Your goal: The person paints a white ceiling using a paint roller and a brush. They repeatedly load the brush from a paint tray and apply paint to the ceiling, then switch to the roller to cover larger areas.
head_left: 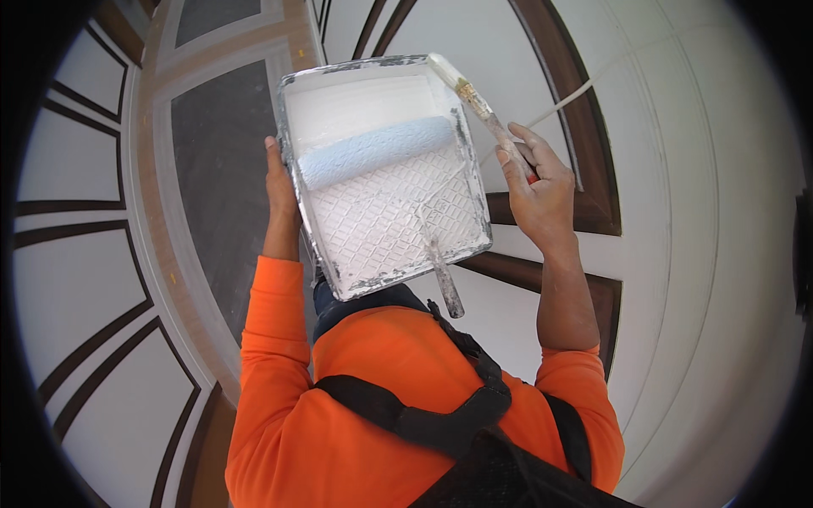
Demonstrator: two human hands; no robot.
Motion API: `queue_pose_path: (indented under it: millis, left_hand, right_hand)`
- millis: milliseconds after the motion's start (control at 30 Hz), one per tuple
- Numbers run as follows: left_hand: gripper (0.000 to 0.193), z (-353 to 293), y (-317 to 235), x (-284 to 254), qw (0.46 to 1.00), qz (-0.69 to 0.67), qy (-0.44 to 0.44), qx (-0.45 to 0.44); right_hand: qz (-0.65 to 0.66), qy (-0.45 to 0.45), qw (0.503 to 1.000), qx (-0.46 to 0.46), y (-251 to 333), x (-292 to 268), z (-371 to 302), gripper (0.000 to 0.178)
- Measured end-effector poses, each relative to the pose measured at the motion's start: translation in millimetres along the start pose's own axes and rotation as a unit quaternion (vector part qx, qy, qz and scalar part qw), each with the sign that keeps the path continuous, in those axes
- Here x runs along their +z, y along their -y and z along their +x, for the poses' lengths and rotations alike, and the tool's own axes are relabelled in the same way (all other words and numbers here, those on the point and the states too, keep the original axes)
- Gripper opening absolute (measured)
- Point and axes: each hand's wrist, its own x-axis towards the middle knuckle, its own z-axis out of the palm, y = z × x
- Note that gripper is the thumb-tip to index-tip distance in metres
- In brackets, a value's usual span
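Observation:
My left hand grips the left side of a paint tray, its thumb showing at the rim and the other fingers hidden. White paint coats the tray's ridged slope and its deeper far end. Across the tray lies a pale blue paint roller, with its paint-smeared handle sticking out over the near edge. In my right hand is a paintbrush, held by its handle. The brush's white-coated bristles point up and left, by the tray's far right corner.
White panels with dark brown wooden trim stand to the right, beside a pale curved surface. More trimmed white panels line the left. Below runs a floor with dark grey sections and a tan border. A thin white cord crosses at the upper right.

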Motion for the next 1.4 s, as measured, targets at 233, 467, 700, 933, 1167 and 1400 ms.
queue_pose_path:
  millis: [233,467,700,933,1167,1400]
  left_hand:
    - [0.093,-17,-11,15,0.997,0.042,-0.042,-0.046]
    - [0.091,-18,-11,12,0.998,0.041,-0.042,-0.025]
    - [0.091,-16,-8,8,0.997,0.061,-0.046,-0.027]
    - [0.088,-16,-8,11,0.996,0.062,-0.062,-0.01]
    - [0.089,-19,-10,11,0.99,0.1,-0.091,-0.023]
    - [0.086,-13,-6,6,0.993,0.084,-0.078,-0.02]
  right_hand:
    - [-0.168,0.077,0.979,-0.081,-5,19,28,0.022]
    - [-0.279,0.13,0.936,-0.171,-32,16,82,0.025]
    - [-0.25,0.149,0.941,-0.175,-60,16,116,0.022]
    - [-0.215,0.152,0.962,-0.068,-55,10,103,0.022]
    - [-0.008,0.145,0.989,-0.029,-5,-17,20,0.024]
    - [0.026,0.24,0.969,-0.042,45,5,-76,0.025]
